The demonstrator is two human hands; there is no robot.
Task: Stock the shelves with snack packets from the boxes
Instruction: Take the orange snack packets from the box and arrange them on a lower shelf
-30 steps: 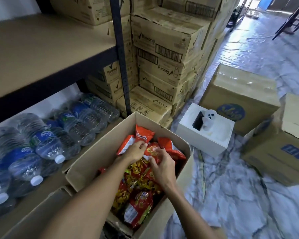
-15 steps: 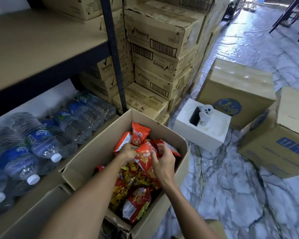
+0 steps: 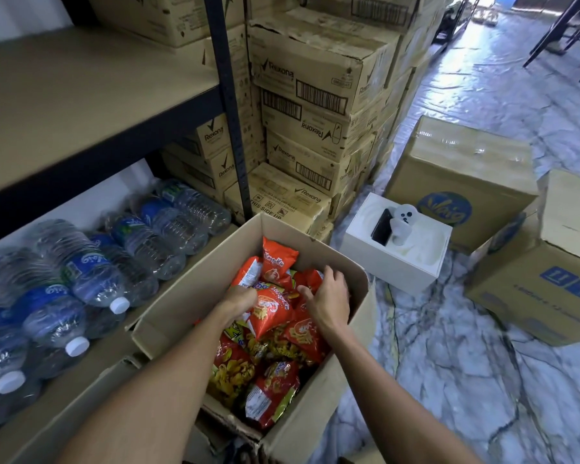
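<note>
My left hand point(image 3: 240, 298) grips orange packet point(image 3: 270, 311) in box point(image 3: 188, 289); right hand point(image 3: 329, 303) spread, maybe touching packets. Bottles point(image 3: 91, 272) left, white carton point(image 3: 399, 266) far-right.

Stockroom of a shop. Evidence: dark metal shelving rack with tan board shelves point(image 3: 81, 105), 9 to 11 o'clock; shrink-wrapped clear plastic water bottles with blue labels point(image 3: 91, 272) on its lower level, 9 o'clock; stacked brown cardboard cartons printed Rexona point(image 3: 315, 95), 12 o'clock; open brown cardboard box point(image 3: 188, 296) of red and orange snack packets point(image 3: 278, 262), 6 o'clock; sealed brown cartons point(image 3: 459, 172) on grey-veined marble-pattern floor point(image 3: 449, 380), 2 to 3 o'clock.
</note>
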